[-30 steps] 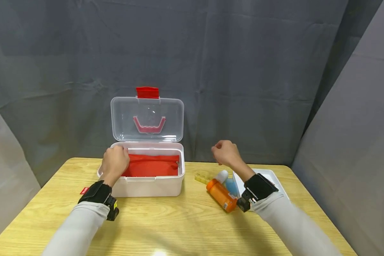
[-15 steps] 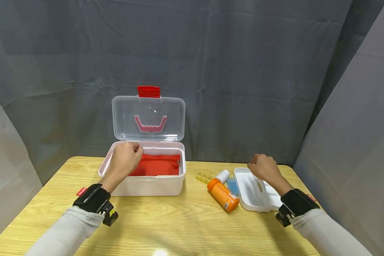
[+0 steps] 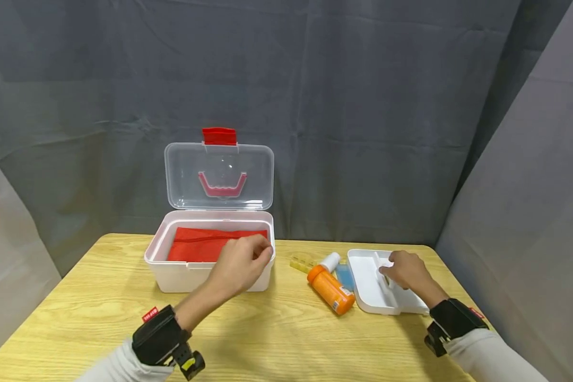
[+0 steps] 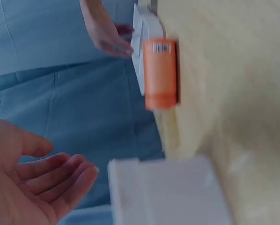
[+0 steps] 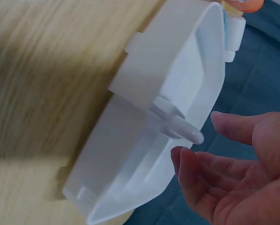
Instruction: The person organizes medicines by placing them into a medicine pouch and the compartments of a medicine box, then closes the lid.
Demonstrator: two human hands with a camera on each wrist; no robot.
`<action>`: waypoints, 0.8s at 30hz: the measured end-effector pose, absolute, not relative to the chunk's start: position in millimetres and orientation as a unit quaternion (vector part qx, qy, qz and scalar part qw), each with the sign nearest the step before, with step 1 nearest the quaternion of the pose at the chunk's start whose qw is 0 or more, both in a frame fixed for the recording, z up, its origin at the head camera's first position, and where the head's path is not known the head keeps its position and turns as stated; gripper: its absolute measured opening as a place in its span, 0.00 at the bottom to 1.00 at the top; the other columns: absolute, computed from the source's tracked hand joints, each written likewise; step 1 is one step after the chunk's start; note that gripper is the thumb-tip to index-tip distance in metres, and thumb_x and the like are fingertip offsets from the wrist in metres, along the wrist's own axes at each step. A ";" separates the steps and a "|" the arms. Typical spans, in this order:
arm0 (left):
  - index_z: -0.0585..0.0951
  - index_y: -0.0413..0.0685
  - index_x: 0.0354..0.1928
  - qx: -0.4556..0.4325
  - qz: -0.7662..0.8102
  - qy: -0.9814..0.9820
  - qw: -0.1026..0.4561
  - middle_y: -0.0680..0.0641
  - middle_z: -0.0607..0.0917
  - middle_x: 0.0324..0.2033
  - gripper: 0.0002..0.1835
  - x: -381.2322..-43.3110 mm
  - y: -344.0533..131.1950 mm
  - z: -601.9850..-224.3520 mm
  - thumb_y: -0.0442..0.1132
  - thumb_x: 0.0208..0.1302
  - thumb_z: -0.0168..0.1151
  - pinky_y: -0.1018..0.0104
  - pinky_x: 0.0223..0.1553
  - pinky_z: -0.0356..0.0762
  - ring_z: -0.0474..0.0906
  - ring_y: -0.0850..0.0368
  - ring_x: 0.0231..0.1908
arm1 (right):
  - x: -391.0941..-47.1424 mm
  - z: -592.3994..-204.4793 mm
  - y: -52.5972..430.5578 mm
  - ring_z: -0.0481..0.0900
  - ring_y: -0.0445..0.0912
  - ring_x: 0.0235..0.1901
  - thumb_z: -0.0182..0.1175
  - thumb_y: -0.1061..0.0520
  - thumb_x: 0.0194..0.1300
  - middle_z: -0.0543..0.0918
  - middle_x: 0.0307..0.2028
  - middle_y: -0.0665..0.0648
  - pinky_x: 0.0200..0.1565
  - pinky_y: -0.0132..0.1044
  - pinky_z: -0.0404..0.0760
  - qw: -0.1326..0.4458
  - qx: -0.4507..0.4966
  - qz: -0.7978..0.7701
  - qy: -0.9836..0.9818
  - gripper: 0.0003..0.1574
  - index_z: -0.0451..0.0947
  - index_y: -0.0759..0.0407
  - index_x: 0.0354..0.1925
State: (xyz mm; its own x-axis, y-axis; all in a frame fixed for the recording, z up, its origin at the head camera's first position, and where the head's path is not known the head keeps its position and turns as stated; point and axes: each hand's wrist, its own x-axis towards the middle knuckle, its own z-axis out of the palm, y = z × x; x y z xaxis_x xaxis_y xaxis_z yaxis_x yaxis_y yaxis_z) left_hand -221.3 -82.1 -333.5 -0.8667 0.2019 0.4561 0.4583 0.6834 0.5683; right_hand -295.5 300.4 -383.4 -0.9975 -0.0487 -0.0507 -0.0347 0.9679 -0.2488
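A white tray with a raised centre handle lies on the right of the table. Thumb and fingertips of my right hand are spread apart close to that handle. My left hand hangs with loosely bent fingers and nothing in them, over the front right corner of a white storage box. The box's clear lid stands upright, with a pink handle and red latch. Inside the box lies a red zip pouch.
Between box and tray lie an orange bottle, a small white bottle, a yellow pill organizer and a blue item. A grey curtain hangs behind the wooden table.
My left hand has moved right from the box's left side, leaving the red pouch inside in fuller view. My right hand has gone right and down to the tray's handle.
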 end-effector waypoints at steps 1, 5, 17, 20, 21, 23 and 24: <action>0.86 0.46 0.34 -0.185 -0.356 -0.900 0.168 0.54 0.85 0.24 0.06 -219.0 -78.4 -337.3 0.36 0.67 0.62 0.65 0.32 0.76 0.77 0.61 0.26 | -295.1 -386.8 301.6 0.80 0.46 0.18 0.62 0.54 0.67 0.84 0.28 0.64 0.26 0.39 0.78 0.030 -0.020 -0.131 0.991 0.31 0.74 0.81 0.55; 0.86 0.45 0.38 -0.183 -0.371 -0.904 0.103 0.53 0.86 0.26 0.06 -210.2 -69.4 -354.2 0.36 0.68 0.61 0.66 0.32 0.77 0.79 0.61 0.28 | -296.1 -396.8 304.5 0.78 0.44 0.15 0.59 0.57 0.67 0.83 0.29 0.63 0.21 0.34 0.77 0.033 -0.016 -0.149 0.988 0.27 0.74 0.80 0.55; 0.86 0.41 0.36 -0.189 -0.422 -0.886 0.031 0.51 0.86 0.24 0.06 -205.3 -64.4 -392.1 0.34 0.66 0.61 0.69 0.27 0.74 0.77 0.64 0.25 | -296.9 -404.4 305.7 0.77 0.43 0.15 0.55 0.59 0.67 0.76 0.15 0.53 0.20 0.32 0.69 0.023 -0.001 -0.151 0.988 0.17 0.73 0.60 0.21; 0.86 0.39 0.36 -0.191 -0.433 -0.881 0.020 0.50 0.86 0.24 0.07 -206.1 -65.1 -396.2 0.33 0.67 0.60 0.69 0.26 0.74 0.77 0.63 0.25 | -296.0 -402.1 306.6 0.78 0.43 0.15 0.55 0.60 0.66 0.77 0.16 0.53 0.20 0.32 0.70 0.014 0.002 -0.153 0.988 0.14 0.76 0.62 0.23; 0.85 0.39 0.35 -0.191 -0.435 -0.880 0.016 0.49 0.86 0.24 0.07 -206.3 -65.7 -397.3 0.33 0.67 0.60 0.70 0.26 0.74 0.77 0.63 0.25 | -295.7 -400.8 307.1 0.78 0.43 0.15 0.55 0.61 0.65 0.78 0.16 0.54 0.20 0.32 0.71 0.010 0.002 -0.154 0.988 0.13 0.79 0.65 0.26; 0.85 0.40 0.35 -0.190 -0.436 -0.879 0.012 0.49 0.86 0.24 0.06 -206.6 -66.4 -399.2 0.33 0.67 0.60 0.70 0.26 0.74 0.77 0.63 0.25 | -294.2 -397.9 309.4 0.79 0.43 0.14 0.54 0.62 0.64 0.81 0.19 0.55 0.20 0.33 0.73 0.003 0.001 -0.157 0.988 0.13 0.82 0.71 0.33; 0.85 0.41 0.35 -0.190 -0.436 -0.879 0.011 0.48 0.86 0.25 0.06 -206.7 -66.7 -399.7 0.33 0.68 0.60 0.69 0.26 0.74 0.77 0.63 0.24 | -293.6 -395.8 310.8 0.79 0.43 0.14 0.54 0.62 0.64 0.82 0.20 0.56 0.21 0.33 0.74 -0.002 -0.004 -0.156 0.988 0.15 0.82 0.73 0.37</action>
State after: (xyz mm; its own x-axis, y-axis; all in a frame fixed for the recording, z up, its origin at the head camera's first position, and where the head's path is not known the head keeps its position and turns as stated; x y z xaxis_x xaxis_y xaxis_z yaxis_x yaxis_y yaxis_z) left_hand -206.7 -66.7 -399.7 -0.9275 0.3250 0.1846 0.3436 0.5467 0.7636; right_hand -293.6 310.8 -395.8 -1.0000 -0.0064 0.0051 -0.0077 0.9511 -0.3087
